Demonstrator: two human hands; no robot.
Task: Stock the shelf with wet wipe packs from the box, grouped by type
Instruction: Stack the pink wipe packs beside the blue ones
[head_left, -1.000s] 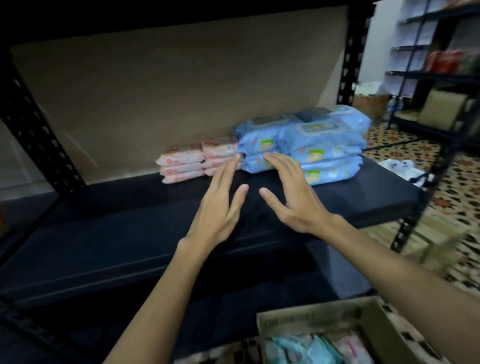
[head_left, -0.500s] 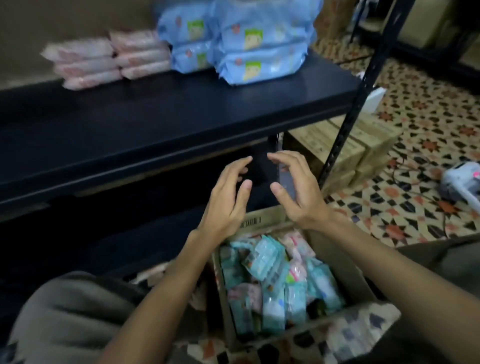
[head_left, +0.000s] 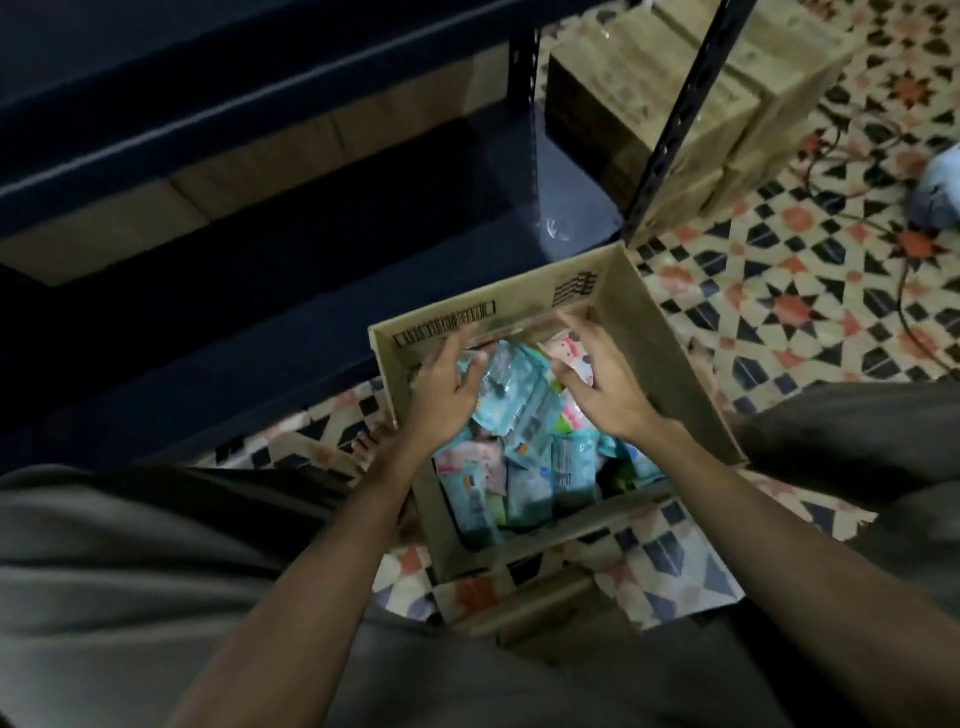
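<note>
I have dropped my gaze and both arms from the shelf down to the box (head_left: 670, 358) on the floor. My left hand (head_left: 445, 387) and right hand (head_left: 605, 384) hover released, fingers spread, either side of a teal pack (head_left: 511, 387) lying on top of the packs in the box. A fresh pick-up comes next, I judge.

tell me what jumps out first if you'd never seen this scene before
Two bare hands, the left hand and right hand, reach into an open cardboard box on the floor, flanking a teal wet wipe pack atop a jumble of teal and pink packs. The patterned tile floor stands out to the right, and a dark metal shelf sits beyond the box.
</note>
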